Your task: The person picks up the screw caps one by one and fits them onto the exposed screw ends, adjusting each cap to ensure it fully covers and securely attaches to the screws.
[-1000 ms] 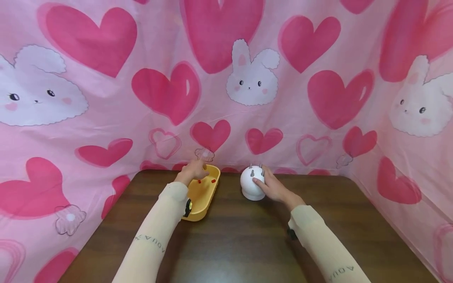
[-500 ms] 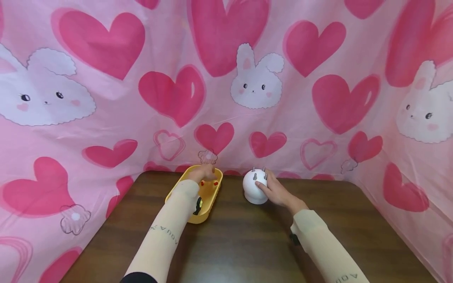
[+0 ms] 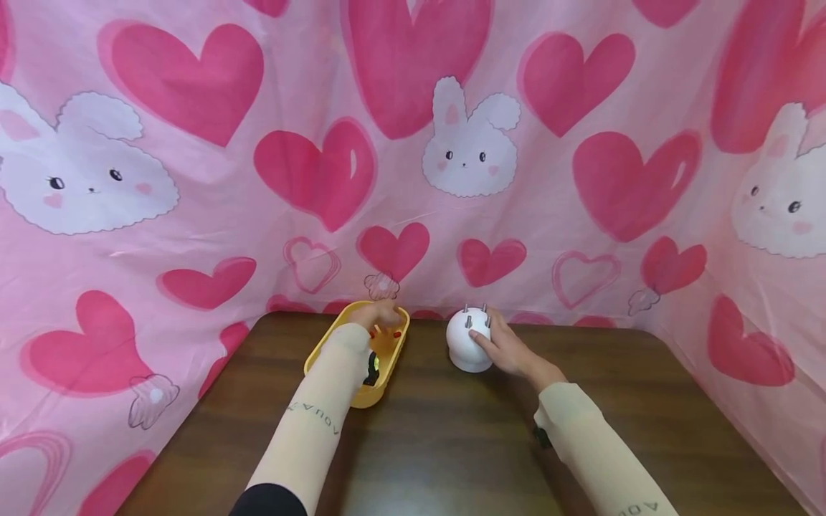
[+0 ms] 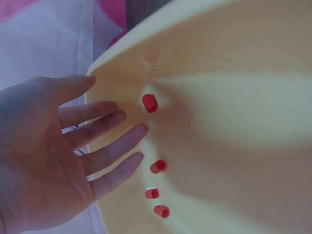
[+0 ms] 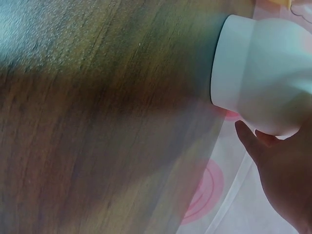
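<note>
In the head view my left hand (image 3: 378, 314) is over the far part of a yellow oblong tray (image 3: 368, 397). The left wrist view has this hand (image 4: 53, 146) with its fingers spread and nothing between them. Several small red hollow caps (image 4: 150, 103) lie on the tray floor just beyond its fingertips. My right hand (image 3: 510, 350) holds a white ball-shaped thing (image 3: 466, 349) with a flared base, which stands on the table. Its thumb lies on the front, while the other fingers are mostly hidden behind. Several metal pegs (image 3: 469, 322) stick up from the top of the white ball.
A dark wood-grain table (image 3: 445, 444) carries the tray and the white ball, which stand apart near its far edge. Directly behind rises a pink cloth (image 3: 413, 208) printed with hearts and rabbits, and it continues along both sides.
My left hand has moved right and lower over the tray. The right hand stays on the white ball. The whole head view has shifted slightly.
</note>
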